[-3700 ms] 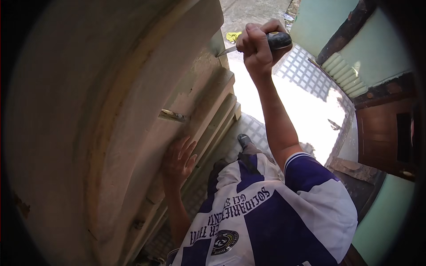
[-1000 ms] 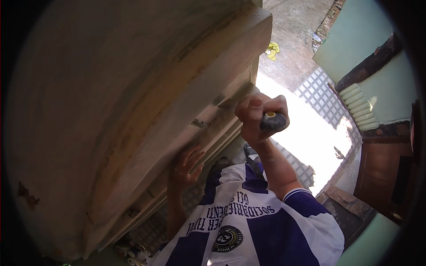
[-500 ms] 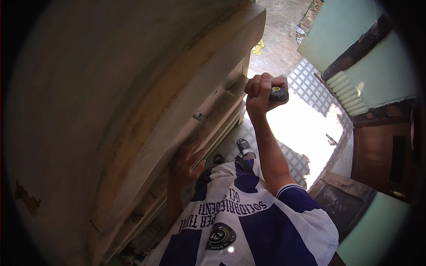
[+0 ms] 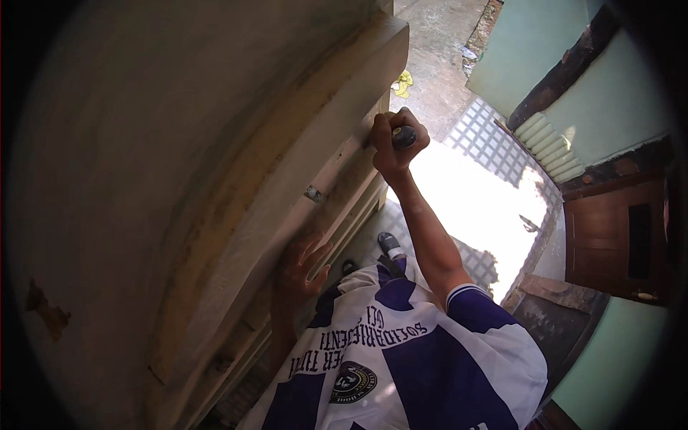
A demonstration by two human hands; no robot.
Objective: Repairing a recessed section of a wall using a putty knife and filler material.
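Dark, rounded and smooth-looking, the tool handle (image 4: 403, 136) sits in the right hand (image 4: 393, 143), whose fingers are wrapped fully round it in a closed fist, so only the butt end shows; the working end is hidden behind the fist and I cannot tell what kind of tool it is. It looks stiff and fairly light, something a single hand manages easily. The rounded handle could turn in a sweaty palm, so a full wrap well down its length, as here, seems the sound way to hold it. The fist is raised against the outer edge of the moulded ledge (image 4: 358, 136) on the pale plastered wall (image 4: 179, 143), touching or just beside it.

The left hand (image 4: 301, 266) lies lower down, fingers spread and flat on the underside of the same stepped moulding; it grasps nothing and only presses against the surface. Just above it a small grey metal bit (image 4: 313, 193) sticks out of the ledge.

The wall looks hard, rough and chalky, with a brown flaked patch (image 4: 43, 308) toward the lower left. Below, a purple and white shirt (image 4: 401, 358) fills the foreground, and a dark shoe (image 4: 389, 245) stands on the patterned paved floor (image 4: 487, 143), much of it washed out by sun. Farther off are a scrap of yellow (image 4: 403, 83) on the ground, green walls (image 4: 530, 50) and a brown wooden door (image 4: 616, 236).
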